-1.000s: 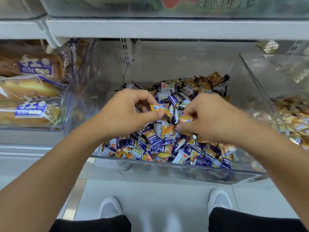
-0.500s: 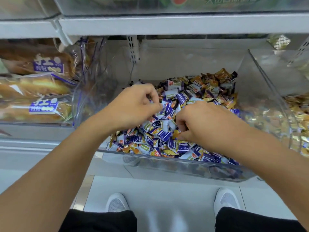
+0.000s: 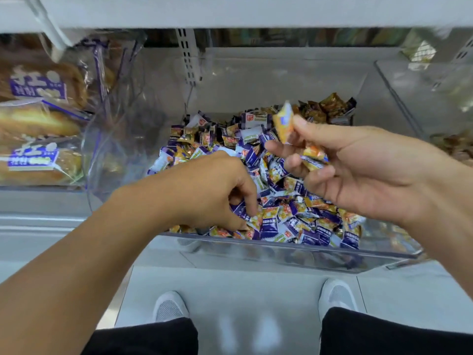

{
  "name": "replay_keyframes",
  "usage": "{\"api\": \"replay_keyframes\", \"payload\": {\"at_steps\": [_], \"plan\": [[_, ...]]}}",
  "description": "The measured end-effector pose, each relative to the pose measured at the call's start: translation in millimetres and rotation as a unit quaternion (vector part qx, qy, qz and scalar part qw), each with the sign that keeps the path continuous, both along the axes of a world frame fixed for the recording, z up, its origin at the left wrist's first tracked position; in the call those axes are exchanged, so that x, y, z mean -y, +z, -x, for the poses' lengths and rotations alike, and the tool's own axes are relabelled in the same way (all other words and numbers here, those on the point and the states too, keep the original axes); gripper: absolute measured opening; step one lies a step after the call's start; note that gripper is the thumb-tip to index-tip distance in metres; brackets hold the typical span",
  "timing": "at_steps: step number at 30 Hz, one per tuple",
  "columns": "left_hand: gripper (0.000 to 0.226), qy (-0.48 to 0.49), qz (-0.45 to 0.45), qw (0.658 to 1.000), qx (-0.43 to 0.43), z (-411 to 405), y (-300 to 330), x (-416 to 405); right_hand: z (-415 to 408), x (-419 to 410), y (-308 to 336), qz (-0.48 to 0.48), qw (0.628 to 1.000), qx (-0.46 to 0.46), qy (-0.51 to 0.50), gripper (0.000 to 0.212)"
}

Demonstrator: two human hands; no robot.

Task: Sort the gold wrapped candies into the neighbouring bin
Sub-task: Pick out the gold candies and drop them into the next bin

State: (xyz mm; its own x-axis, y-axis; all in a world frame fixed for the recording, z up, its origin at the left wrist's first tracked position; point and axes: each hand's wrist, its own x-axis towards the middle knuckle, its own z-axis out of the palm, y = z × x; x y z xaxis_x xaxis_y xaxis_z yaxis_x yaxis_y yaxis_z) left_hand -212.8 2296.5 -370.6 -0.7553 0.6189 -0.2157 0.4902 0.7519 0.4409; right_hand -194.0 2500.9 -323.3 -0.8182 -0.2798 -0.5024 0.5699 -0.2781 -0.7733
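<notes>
A person looks down at a clear plastic bin (image 3: 256,245) on a shop shelf, heaped with small wrapped candies (image 3: 286,216), most in purple, white and orange wrappers. The left hand (image 3: 204,190) reaches down into the near left part of the heap, its fingers curled among the wrappers; whether they actually pinch one cannot be made out. The right hand (image 3: 358,170) is raised above the heap on the right, palm turned partly toward the camera. Its thumb and forefinger pinch a gold wrapped candy (image 3: 283,124) that stands upright at the fingertips, and a few more candies (image 3: 313,156) are tucked under its curled fingers. At the back right of the same bin lies a small cluster of darker brown-gold packets (image 3: 330,106). To the right, behind a slanting clear wall, stands the neighbouring bin (image 3: 399,98), with gold wrapped sweets (image 3: 455,147) showing blurred at the picture's edge. The raised right hand and forearm cover part of that wall and the right side of the heap. To the left of the candy bin sit bagged bread loaves (image 3: 38,124) with purple labels, stacked behind clear plastic. A pale shelf edge (image 3: 230,11) runs across the top. Below, two light shoes (image 3: 170,307) and dark trouser legs (image 3: 394,331) stand on a pale floor.
</notes>
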Motion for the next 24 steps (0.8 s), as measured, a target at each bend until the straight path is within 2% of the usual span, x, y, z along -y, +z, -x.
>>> {"api": "replay_keyframes", "payload": {"at_steps": [3,5,7,8,9,11,13,14,17,19,22,24], "plan": [[0.014,0.014,-0.007,1.0,-0.027,2.5,-1.5,7.3,-0.6,1.7,-5.6,0.032,0.999,0.034,-0.016,0.013],[0.01,0.024,-0.021,0.999,-0.043,6.0,-3.0,11.3,-1.2,5.2,-12.4,0.006,0.999,0.036,-0.03,0.014],[0.008,0.022,-0.027,0.998,-0.061,9.5,-2.9,15.4,-2.4,7.7,-20.5,-0.077,0.997,0.004,-0.031,0.013],[0.008,0.019,-0.027,0.997,-0.067,11.5,-2.2,18.3,-2.8,8.0,-23.8,-0.151,0.988,-0.035,-0.016,0.013],[0.007,0.016,-0.029,0.997,-0.063,12.8,-0.6,21.5,-2.9,7.7,-26.1,-0.243,0.966,-0.089,0.008,0.015],[0.01,0.006,-0.044,0.999,-0.029,13.5,1.5,26.7,-1.1,6.2,-27.8,-0.425,0.878,-0.215,0.056,0.019],[0.03,0.002,-0.038,0.999,0.001,13.0,0.6,29.1,2.6,8.5,-26.7,-0.521,0.787,-0.321,0.079,0.014],[0.036,0.002,-0.021,1.0,0.003,13.1,-1.3,28.9,3.8,11.4,-25.5,-0.541,0.759,-0.352,0.086,0.01],[0.029,0.001,0.013,1.0,0.003,14.8,-3.3,25.8,8.5,19.5,-26.1,-0.571,0.715,-0.39,0.099,0.004],[0.022,0.006,0.018,1.0,0.008,14.3,-0.3,26.0,10.6,24.2,-24.9,-0.574,0.704,-0.399,0.123,0.005],[0.013,0.044,-0.023,0.999,0.02,10.8,8.4,34.5,8.1,32.8,-22.7,-0.547,0.686,-0.413,0.246,0.015],[0.009,0.105,-0.074,0.991,0.026,9.0,11.9,42.1,1.3,41.2,-23.6,-0.547,0.655,-0.399,0.335,0.026]]}}
